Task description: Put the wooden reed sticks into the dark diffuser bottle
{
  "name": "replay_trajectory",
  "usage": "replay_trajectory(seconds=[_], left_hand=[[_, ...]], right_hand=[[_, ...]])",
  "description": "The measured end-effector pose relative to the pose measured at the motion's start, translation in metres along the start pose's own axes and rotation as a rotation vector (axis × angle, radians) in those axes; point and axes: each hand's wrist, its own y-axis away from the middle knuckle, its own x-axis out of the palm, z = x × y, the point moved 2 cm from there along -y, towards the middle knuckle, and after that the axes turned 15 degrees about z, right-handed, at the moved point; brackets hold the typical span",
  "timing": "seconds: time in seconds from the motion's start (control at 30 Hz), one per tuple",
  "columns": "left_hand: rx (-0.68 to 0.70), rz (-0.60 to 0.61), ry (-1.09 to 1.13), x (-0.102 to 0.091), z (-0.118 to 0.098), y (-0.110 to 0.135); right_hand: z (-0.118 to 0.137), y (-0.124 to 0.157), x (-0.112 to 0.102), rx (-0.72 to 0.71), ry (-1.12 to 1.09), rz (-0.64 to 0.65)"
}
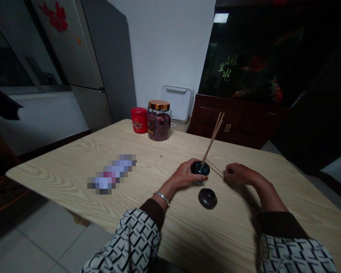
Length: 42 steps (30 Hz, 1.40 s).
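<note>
Dark bottle [200, 167] clamped in my left hand [184, 174]; right hand [238, 173] at 3 o'clock pinches sticks [216, 172]; lid [207, 198] at 6; table [74, 159] open at 12.

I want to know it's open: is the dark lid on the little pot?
No, the dark lid lies on the table, apart from the pot.
</note>
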Motion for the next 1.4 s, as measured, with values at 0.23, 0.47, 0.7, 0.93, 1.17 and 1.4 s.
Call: replay_trajectory(seconds=[0.23, 0.47, 0.7, 0.93, 1.17, 1.4], left_hand=[[0.004, -0.008, 0.027, 0.0, 0.001, -0.001], [0.004, 0.002, -0.021, -0.001, 0.001, -0.001], [0.014, 0.0, -0.017, -0.001, 0.004, -0.001], [0.012, 0.008, -0.006, 0.0, 0.003, -0.002], [0.024, 0.0, -0.054, -0.002, -0.002, 0.0], [-0.003, 0.0, -0.039, -0.001, -0.003, 0.001]], right_hand=[[0.016, 0.054, -0.059, -0.391, -0.933, -0.629], [0.07, 0.07, -0.061, -0.733, -1.323, -0.986], [0.085, 0.054, -0.045, -0.711, -1.18, -0.962], [0.096, 0.04, -0.03, -0.631, -1.047, -0.724], [0.092, 0.023, -0.015, -0.532, -0.706, -0.339], [0.034, 0.013, -0.013, -0.089, 0.057, -0.081]])
